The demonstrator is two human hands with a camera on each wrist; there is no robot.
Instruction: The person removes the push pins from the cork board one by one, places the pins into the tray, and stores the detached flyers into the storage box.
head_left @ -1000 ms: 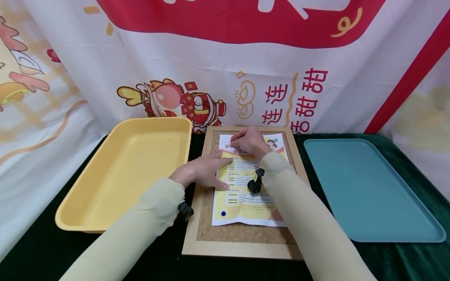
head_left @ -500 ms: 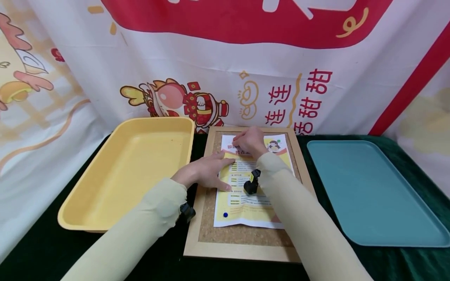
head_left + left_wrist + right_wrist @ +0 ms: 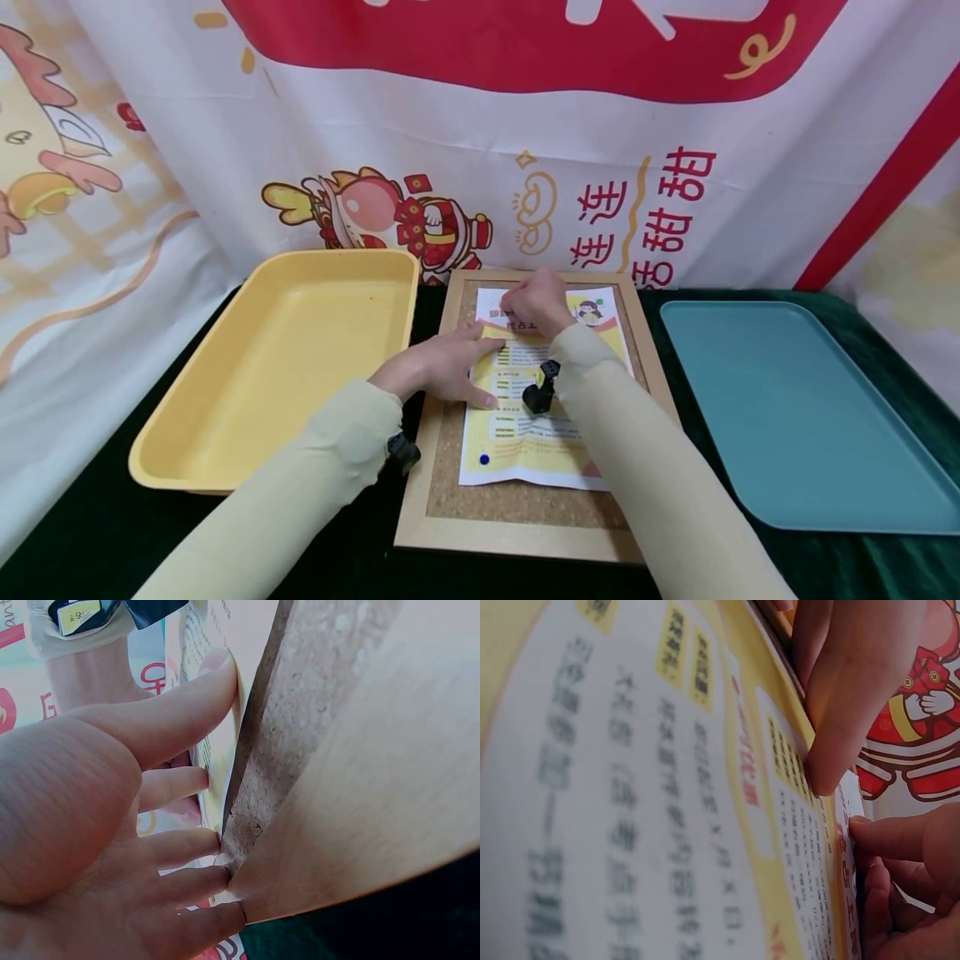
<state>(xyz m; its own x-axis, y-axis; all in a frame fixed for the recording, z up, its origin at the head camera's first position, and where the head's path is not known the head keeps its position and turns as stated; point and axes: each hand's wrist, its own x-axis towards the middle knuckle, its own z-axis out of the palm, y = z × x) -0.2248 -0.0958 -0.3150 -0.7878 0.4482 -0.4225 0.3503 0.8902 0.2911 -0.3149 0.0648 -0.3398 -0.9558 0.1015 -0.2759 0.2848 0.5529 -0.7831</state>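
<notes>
A yellow and white printed sheet point(image 3: 525, 454) lies on a wood-framed cork board point(image 3: 517, 504). A blue pushpin point(image 3: 483, 459) is in its lower left corner, and a small green pin head point(image 3: 599, 302) shows at the upper right. My left hand point(image 3: 444, 367) rests on the sheet's left edge with fingers spread, thumb point(image 3: 202, 697) lying on the paper in the left wrist view. At the top left of the sheet, my right hand point(image 3: 542, 302) has its fingers curled. Their fingertips point(image 3: 866, 829) meet the paper; I cannot tell what is between them.
A deep yellow tray point(image 3: 273, 375) stands left of the board, and a flat teal tray point(image 3: 795, 417) lies to its right. Dark green cloth point(image 3: 360, 542) covers the table. Behind it hangs a white printed backdrop point(image 3: 465, 117).
The head view has shifted slightly, so everything sits a little further right. My right hand stays at the sheet's top left, turned slightly more upright. The left hand keeps its place on the sheet.
</notes>
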